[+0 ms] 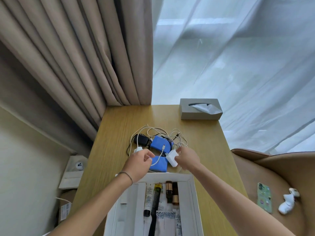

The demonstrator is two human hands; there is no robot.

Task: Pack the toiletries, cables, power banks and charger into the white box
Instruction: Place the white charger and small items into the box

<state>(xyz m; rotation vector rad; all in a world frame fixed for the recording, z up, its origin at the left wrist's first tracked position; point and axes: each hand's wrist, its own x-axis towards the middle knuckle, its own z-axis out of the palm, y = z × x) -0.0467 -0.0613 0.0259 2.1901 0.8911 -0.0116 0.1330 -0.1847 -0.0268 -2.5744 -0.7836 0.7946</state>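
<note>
The white box [193, 193] lies open at the near table edge, holding a tube, a black comb, dark bottles and sachets. Beyond it sit two blue power banks: one [161, 144] farther off, one [160, 165] close to the box. Tangled white cables [158, 131] and a black adapter [141, 139] lie behind them. My left hand [139, 165] pinches a white cable [161, 155] above the near power bank. My right hand [187, 159] grips a white charger [172, 159] just right of that power bank.
A grey tissue box [201, 109] stands at the table's far right corner. Curtains hang behind the wooden table [115, 133]. A tan chair [272, 176] to the right carries a phone [264, 197] and white socks [288, 200]. A cardboard box [65, 206] sits on the floor at left.
</note>
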